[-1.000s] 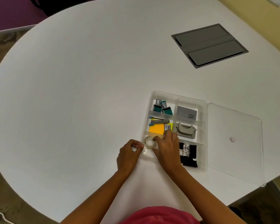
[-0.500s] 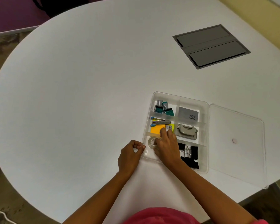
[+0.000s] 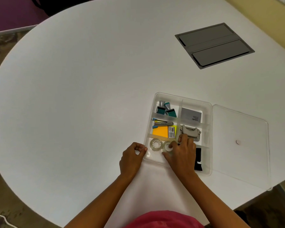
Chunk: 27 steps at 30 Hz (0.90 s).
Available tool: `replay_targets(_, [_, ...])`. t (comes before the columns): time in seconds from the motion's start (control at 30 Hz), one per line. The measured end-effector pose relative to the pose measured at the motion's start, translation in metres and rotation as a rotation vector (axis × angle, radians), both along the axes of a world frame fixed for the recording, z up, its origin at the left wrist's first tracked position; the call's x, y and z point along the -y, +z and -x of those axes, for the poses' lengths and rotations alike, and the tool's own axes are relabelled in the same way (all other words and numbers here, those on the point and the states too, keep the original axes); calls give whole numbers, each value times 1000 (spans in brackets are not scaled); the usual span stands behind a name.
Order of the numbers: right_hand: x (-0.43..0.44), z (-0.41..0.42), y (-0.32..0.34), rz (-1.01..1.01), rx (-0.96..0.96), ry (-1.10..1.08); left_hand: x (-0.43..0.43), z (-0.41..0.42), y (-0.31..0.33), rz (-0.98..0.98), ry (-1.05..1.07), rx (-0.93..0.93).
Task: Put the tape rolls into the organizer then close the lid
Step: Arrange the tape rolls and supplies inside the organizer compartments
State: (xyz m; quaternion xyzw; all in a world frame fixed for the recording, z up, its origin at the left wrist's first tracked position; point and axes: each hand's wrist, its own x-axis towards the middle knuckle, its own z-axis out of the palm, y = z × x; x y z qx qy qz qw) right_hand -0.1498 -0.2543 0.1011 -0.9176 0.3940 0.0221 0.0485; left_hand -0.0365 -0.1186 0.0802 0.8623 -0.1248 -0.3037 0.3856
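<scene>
A clear plastic organizer point(image 3: 210, 112) with several compartments lies on the white table. Its near-left compartment holds two clear tape rolls. One tape roll point(image 3: 156, 144) lies flat and free at the left. My right hand point(image 3: 181, 153) reaches into that compartment and its fingers rest on the second tape roll point(image 3: 166, 146). My left hand point(image 3: 132, 157) is curled beside the organizer's left wall, thumb and fingertips pinching its rim. The clear lid point(image 3: 240, 145) lies flat on the table just right of the organizer.
Other compartments hold stamps point(image 3: 165, 109), a stapler point(image 3: 163, 123), orange sticky notes point(image 3: 160, 131), a grey card point(image 3: 191, 115), a hole punch point(image 3: 191, 131) and black binder clips point(image 3: 198, 160). A grey cable hatch point(image 3: 214, 45) is set into the table at the far right.
My right hand has shifted right inside the near-left compartment, uncovering the first tape roll lying flat, and now rests on a second roll. My left hand stays at the organizer's left wall.
</scene>
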Motion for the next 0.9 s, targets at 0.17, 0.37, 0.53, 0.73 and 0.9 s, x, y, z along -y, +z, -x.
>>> replay_targets(0.17, [2, -5, -1, -52, 1, -32, 1, 2, 1, 3, 11, -11])
replay_targets(0.37, [5, -9, -8, -28, -22, 41, 1, 2, 1, -3, 11, -13])
replay_targets(0.53, [5, -9, -7, -46, -42, 9, 1, 3, 0, -4, 11, -3])
replay_targets(0.73, [-4, -14, 2, -28, -14, 50, 1, 2, 0, -7, 3, 11])
replay_targets(0.9, [-13, -31, 1, -36, -13, 119, 3, 3, 0, -23, 3, 21])
